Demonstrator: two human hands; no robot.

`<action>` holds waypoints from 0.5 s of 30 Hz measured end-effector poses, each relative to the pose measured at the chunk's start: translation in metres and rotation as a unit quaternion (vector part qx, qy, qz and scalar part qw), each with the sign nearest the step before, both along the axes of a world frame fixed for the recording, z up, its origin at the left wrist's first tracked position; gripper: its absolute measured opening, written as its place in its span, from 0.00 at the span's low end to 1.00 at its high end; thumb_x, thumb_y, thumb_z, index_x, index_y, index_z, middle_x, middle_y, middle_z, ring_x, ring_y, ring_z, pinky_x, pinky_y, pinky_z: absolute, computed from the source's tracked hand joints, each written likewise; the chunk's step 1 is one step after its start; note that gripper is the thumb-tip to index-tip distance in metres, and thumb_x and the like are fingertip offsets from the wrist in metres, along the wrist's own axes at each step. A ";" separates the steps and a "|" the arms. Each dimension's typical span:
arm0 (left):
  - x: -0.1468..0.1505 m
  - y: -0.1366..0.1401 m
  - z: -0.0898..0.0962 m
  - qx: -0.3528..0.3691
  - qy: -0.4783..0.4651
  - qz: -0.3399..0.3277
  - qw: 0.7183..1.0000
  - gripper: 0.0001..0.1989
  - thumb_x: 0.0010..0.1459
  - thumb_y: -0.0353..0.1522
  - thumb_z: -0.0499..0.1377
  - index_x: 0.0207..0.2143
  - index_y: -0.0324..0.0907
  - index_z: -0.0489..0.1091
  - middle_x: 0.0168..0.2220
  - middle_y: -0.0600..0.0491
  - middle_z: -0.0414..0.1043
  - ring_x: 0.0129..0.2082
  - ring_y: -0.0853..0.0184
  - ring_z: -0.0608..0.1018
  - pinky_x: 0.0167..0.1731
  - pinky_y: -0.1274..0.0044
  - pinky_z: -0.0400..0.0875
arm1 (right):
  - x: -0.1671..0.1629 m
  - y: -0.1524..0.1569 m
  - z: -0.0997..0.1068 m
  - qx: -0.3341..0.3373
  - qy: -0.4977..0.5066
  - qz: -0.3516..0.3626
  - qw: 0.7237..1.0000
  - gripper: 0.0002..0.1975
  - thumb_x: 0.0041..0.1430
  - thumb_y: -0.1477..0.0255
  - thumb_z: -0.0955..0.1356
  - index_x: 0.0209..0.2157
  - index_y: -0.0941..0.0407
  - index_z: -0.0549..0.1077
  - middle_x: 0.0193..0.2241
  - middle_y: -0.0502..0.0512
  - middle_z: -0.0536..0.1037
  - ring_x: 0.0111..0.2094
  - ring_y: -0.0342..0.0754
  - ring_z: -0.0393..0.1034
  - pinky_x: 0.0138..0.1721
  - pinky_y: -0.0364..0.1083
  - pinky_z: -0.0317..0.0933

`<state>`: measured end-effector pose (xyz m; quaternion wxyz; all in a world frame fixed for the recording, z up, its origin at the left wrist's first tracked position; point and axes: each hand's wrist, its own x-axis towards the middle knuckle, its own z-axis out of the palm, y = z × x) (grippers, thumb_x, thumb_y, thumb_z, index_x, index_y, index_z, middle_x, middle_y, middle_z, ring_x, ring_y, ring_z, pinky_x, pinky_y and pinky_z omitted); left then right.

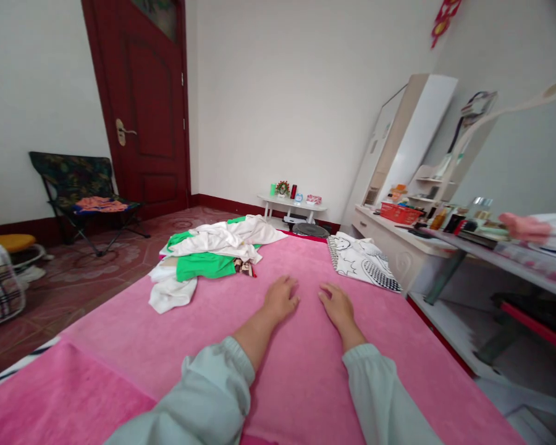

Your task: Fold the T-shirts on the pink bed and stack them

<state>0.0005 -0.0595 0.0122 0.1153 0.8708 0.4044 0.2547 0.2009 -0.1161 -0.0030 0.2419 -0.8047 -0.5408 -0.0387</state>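
Both hands are over a bed with a pink cover [301, 371]. My left hand [282, 298], fingers apart and slightly curved, holds nothing. Facing it across a small gap is my right hand [336, 303], also with loose, parted fingers and nothing in them. Whether the palms touch the cover is hard to tell. Ahead of my left hand lies a crumpled heap of clothes, with a white garment [222, 240] over a green one [204, 266]. Beyond my right hand, a folded white cloth with black print [364, 261] lies at the bed's far right corner.
A dressing table [426, 241] with bottles and a red basket [401, 213] stands along the right. Past the bed's far end is a low white table [294, 203]. At the left are a folding chair [81, 179] and a dark red door [148, 111].
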 end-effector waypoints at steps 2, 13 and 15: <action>-0.010 0.012 0.006 0.011 -0.034 0.062 0.997 0.28 0.60 0.32 0.51 0.62 0.37 0.55 0.64 0.42 0.53 0.64 0.62 0.58 0.62 0.69 0.54 | 0.003 0.002 -0.003 0.008 0.006 0.007 1.000 0.18 0.59 0.66 0.63 0.49 0.52 0.75 0.55 0.52 0.71 0.56 0.50 0.63 0.59 0.48 0.53; -0.095 0.092 0.058 0.185 0.016 0.275 0.943 0.30 0.55 0.24 0.50 0.62 0.37 0.54 0.62 0.37 0.54 0.63 0.50 0.54 0.55 0.60 0.54 | 0.007 0.007 -0.006 0.031 0.041 -0.006 0.999 0.17 0.56 0.67 0.63 0.45 0.50 0.76 0.52 0.49 0.73 0.53 0.50 0.65 0.57 0.48 0.56; -0.113 0.106 0.067 0.182 0.067 0.277 0.941 0.28 0.56 0.25 0.50 0.60 0.35 0.56 0.57 0.35 0.61 0.60 0.48 0.57 0.53 0.60 0.54 | 0.007 0.008 -0.006 0.032 0.043 -0.011 0.999 0.16 0.56 0.67 0.63 0.45 0.50 0.76 0.51 0.50 0.73 0.53 0.51 0.65 0.57 0.48 0.57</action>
